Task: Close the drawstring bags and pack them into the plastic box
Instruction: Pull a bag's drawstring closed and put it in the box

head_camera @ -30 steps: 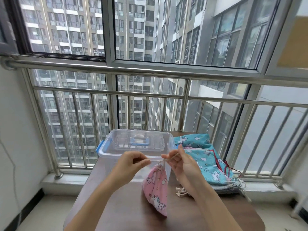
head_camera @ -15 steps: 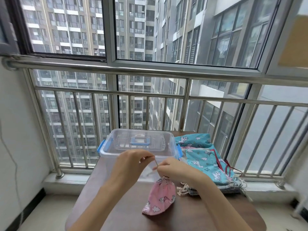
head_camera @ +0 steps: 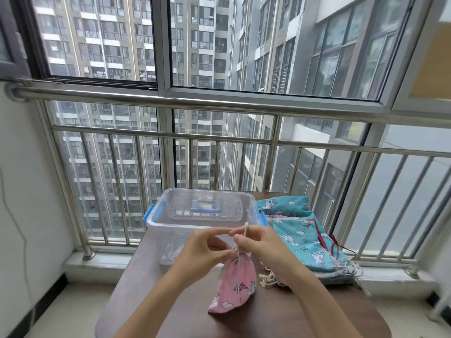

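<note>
Both hands meet above the near table, the left hand pinching the gathered neck of the pink bag and the right hand pinching its cord, so the bag hangs neck up, its long axis slanting near-left, just before the lidded plastic box.

Both bare forearms reach forward and converge at centre. Left hand: fingers curled, index tip touching the right fingertips; grip unclear. Right hand: thumb and index pinch a drawstring.
</note>
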Demonstrator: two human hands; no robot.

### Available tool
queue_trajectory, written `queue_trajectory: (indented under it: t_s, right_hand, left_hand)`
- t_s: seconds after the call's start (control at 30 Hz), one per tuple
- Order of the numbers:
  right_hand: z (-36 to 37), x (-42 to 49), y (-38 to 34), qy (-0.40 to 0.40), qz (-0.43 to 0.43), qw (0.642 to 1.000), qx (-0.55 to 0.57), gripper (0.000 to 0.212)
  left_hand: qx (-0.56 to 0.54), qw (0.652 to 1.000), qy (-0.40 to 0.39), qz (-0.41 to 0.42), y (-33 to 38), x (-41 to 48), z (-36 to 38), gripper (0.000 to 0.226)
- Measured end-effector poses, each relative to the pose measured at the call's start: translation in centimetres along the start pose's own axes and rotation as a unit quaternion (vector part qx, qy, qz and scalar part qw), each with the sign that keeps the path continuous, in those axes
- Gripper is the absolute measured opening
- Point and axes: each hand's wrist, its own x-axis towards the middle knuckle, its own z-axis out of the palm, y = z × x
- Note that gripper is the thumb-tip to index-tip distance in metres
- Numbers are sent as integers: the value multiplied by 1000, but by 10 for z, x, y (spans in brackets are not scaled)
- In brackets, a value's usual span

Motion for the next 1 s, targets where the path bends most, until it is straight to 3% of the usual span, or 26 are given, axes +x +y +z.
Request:
queue_trajectory:
  t_s: [0.23, 0.37, 0.53, 0.63, 0.77, 1.0]
  right_hand:
    - [-7, -3, 2, 29, 2, 998, 56, 8]
    - [-1, -5, 0, 11, -10, 999, 32, 7]
    - [-5, -6, -2, 39, 14, 998, 39, 18]
    - [-10, -10, 0, 31, 25, 997, 62, 26]
    - [-4, -15, 4, 99, -53, 992, -59, 20]
    - [5, -14, 6, 158, -185, 933, -265, 20]
  left_hand:
    - [87, 994, -55, -37, -2, -4, -22, 27]
    - [53, 995, -74, -30, 10, -3, -4, 15]
    - [-16, 1000, -16, -1, 6, -1, 11, 22]
    - [5, 999, 27, 18, 3, 2, 13, 10]
    - [34, 998, 46, 24, 5, 3, 15, 12]
    - [72, 996, 34, 31, 11, 4, 17, 12]
